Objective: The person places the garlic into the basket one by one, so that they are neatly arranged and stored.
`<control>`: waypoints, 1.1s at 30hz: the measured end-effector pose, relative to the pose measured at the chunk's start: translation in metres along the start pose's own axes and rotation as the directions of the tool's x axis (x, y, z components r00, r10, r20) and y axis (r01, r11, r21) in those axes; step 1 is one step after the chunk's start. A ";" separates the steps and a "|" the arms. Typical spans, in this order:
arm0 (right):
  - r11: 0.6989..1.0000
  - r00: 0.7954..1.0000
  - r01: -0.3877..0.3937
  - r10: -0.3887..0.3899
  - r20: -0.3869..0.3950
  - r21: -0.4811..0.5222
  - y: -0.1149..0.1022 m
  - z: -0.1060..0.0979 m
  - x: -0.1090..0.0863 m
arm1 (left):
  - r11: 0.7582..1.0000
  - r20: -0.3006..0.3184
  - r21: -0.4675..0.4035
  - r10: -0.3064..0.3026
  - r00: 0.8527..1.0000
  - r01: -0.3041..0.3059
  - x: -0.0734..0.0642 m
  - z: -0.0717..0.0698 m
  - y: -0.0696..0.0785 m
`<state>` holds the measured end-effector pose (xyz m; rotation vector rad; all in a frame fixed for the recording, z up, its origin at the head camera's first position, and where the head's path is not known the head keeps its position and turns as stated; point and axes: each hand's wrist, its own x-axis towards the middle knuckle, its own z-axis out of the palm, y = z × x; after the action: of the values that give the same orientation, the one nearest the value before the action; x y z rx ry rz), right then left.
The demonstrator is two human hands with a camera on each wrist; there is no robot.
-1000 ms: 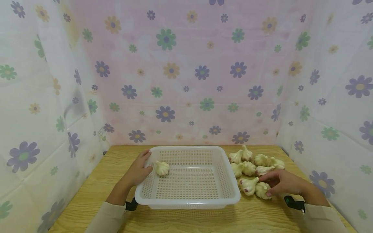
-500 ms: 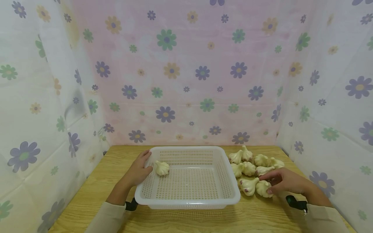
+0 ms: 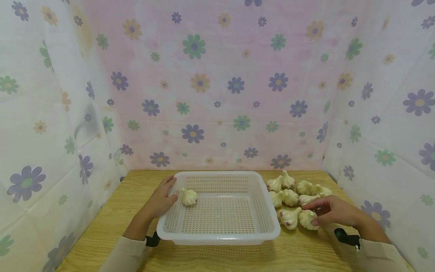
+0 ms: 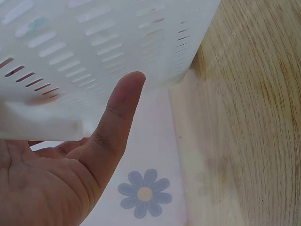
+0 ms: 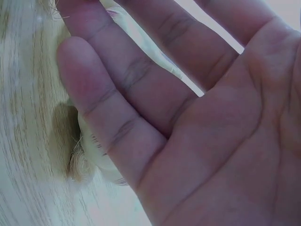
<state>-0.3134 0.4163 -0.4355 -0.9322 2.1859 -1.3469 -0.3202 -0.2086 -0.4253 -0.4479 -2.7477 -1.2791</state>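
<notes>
In the head view a white plastic basket stands on the table. One garlic bulb lies inside it near the left wall. My left hand grips the basket's left rim; in the left wrist view one finger runs straight along the slotted wall. To the right of the basket, my right hand pinches a garlic bulb between thumb and index finger, at the near edge of a group of bulbs. The right wrist view shows mostly palm and slightly bent fingers; that bulb is largely hidden there.
Several more garlic bulbs sit close together by the basket's right wall, one right beside the pinched bulb. Flowered cloth encloses the wooden table at the back and both sides.
My right hand has shifted slightly to the right, and the bulb at its fingertips has turned and moved a little with it. The left hand and the basket stay put.
</notes>
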 end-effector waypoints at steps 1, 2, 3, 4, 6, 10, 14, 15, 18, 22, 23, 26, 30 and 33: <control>1.000 1.000 -0.007 0.007 -0.006 -0.004 0.000 0.000 0.000 | 1.000 0.001 -0.001 0.000 1.000 0.000 0.000 0.000 0.000; 1.000 1.000 -0.015 0.015 -0.012 -0.010 -0.001 0.000 0.000 | 1.000 0.001 -0.001 0.001 1.000 -0.001 0.000 0.000 0.000; 1.000 1.000 -0.023 0.022 -0.018 -0.017 -0.001 0.000 -0.001 | 1.000 0.001 -0.001 0.001 1.000 -0.001 0.000 0.000 0.000; 0.999 0.999 -0.027 0.026 -0.020 -0.022 -0.001 0.000 -0.001 | 1.000 0.001 -0.001 0.001 1.000 -0.001 0.000 -0.001 0.000; 0.999 0.999 -0.034 0.034 -0.024 -0.029 -0.002 0.000 -0.001 | 1.000 0.001 -0.001 0.001 1.000 -0.001 -0.001 -0.001 0.001; 0.999 0.999 -0.043 0.042 -0.021 -0.029 -0.003 0.001 -0.003 | 1.000 0.002 -0.001 0.007 1.000 -0.007 -0.001 -0.001 0.002; 0.996 0.996 -0.078 0.076 -0.044 -0.047 -0.004 0.000 -0.003 | 1.000 0.001 0.005 0.012 1.000 -0.012 -0.001 -0.001 0.003; 0.995 0.995 -0.086 0.083 -0.051 -0.055 -0.005 0.000 -0.003 | 1.000 0.001 0.005 0.011 1.000 -0.011 -0.001 -0.002 0.003; 0.993 0.995 -0.089 0.085 -0.060 -0.077 -0.008 -0.001 -0.003 | 1.000 -0.001 0.010 0.007 1.000 -0.007 0.000 -0.002 0.004; 0.991 0.994 -0.099 0.094 -0.062 -0.090 -0.012 -0.001 -0.002 | 1.000 -0.002 0.015 0.003 1.000 -0.003 -0.001 -0.002 0.003; 0.991 0.994 -0.100 0.095 -0.062 -0.085 -0.013 -0.001 -0.002 | 1.000 -0.002 0.015 0.002 1.000 -0.002 -0.001 -0.002 0.002; 0.992 0.993 -0.105 0.101 -0.061 -0.066 -0.014 0.000 -0.004 | 1.000 -0.002 0.013 0.003 1.000 -0.003 -0.002 -0.001 0.001; 0.993 0.993 -0.105 0.102 -0.062 -0.046 -0.017 0.001 -0.005 | 1.000 0.003 0.007 0.007 1.000 -0.007 -0.002 0.000 0.001; 0.994 0.993 -0.100 0.096 -0.070 -0.049 -0.019 0.001 -0.005 | 1.000 -0.004 0.011 0.013 1.000 -0.013 -0.001 -0.001 0.002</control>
<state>-0.3033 0.4134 -0.4188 -0.7972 2.2962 -1.2991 -0.3185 -0.2084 -0.4235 -0.4614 -2.7424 -1.2601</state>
